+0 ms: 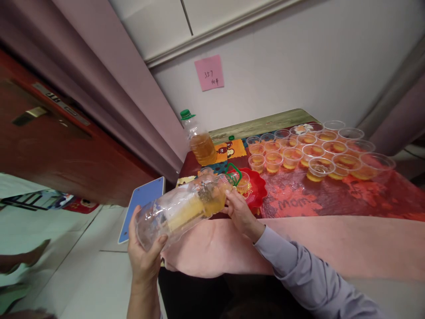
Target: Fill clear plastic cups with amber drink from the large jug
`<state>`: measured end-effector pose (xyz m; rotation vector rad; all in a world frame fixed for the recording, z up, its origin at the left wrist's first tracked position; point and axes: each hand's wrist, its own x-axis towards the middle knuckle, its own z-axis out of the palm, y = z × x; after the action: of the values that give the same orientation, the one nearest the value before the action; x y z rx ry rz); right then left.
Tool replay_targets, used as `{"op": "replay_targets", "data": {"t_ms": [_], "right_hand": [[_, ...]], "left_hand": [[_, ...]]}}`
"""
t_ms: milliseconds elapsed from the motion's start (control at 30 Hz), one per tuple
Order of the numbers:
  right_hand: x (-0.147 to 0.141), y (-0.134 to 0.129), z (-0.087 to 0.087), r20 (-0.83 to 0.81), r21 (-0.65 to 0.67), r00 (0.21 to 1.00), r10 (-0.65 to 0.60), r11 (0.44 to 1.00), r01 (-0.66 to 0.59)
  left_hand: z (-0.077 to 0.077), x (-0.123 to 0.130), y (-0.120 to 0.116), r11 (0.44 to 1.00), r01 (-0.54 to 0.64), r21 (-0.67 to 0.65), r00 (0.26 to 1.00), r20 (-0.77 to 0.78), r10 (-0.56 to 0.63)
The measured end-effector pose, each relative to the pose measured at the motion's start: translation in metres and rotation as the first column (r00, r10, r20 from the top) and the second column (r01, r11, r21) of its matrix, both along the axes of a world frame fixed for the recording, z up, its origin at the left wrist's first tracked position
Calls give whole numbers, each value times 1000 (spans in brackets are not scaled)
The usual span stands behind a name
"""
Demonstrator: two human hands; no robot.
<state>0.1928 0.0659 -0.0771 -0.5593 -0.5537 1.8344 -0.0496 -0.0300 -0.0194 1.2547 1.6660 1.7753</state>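
A large clear plastic bottle (189,206) with yellow liquid lies tilted between my two hands, its neck low toward the right. My left hand (144,252) grips its base, thumb along the near side. Near the neck, my right hand (237,210) closes its fingers on the bottle, beside a green plastic handle (234,174). Beyond the mouth, a clear cup (244,181) stands in a red scalloped plate (260,190); the bottle's neck partly hides it. Whether liquid is flowing I cannot tell.
Several clear cups (292,157) of amber liquid stand in rows on the red patterned table cover (295,201). A second bottle (202,146) with a green cap stands at the back left. A green cap (231,138) lies behind. A blue board (141,206) is left of the table.
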Motion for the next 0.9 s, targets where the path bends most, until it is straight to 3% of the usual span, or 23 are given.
{"op": "replay_targets", "data": {"t_ms": [700, 900], "right_hand": [[-1, 0, -3, -8, 24, 1000, 12, 1000, -12], [3, 1, 1, 4, 50, 1000, 11, 999, -11]], "left_hand": [[3, 3, 0, 1000, -18, -3, 1000, 7, 18], [-6, 8, 1, 1000, -16, 4, 989, 147, 16]]}}
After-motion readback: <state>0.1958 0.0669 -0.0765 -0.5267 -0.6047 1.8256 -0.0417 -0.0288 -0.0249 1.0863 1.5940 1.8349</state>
